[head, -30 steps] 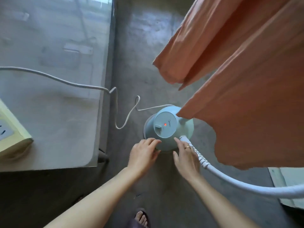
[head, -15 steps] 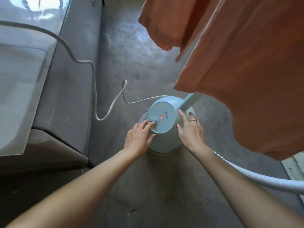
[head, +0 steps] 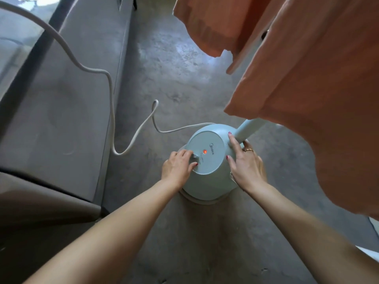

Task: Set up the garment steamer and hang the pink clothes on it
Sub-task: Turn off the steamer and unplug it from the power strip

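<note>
The left hand (head: 178,168) pinches the small knob (head: 194,156) on the steamer (head: 207,160). The right hand (head: 245,162) lies flat and open, steadying it. The red light (head: 204,151) glows and the pink clothes (head: 307,89) hang up, so I think only a gentle turn is needed.

Under your hands you see a grey concrete floor (head: 164,83), mottled and scuffed, with a pale sheen of daylight beyond them. Left of your left hand stands a grey cabinet (head: 61,111), its top glossy.

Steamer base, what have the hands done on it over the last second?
The left hand climbed from the rim onto the steamer base and now pinches its knob. The right hand slid up beside the pole. The red light stays lit, the garment hanging.
</note>
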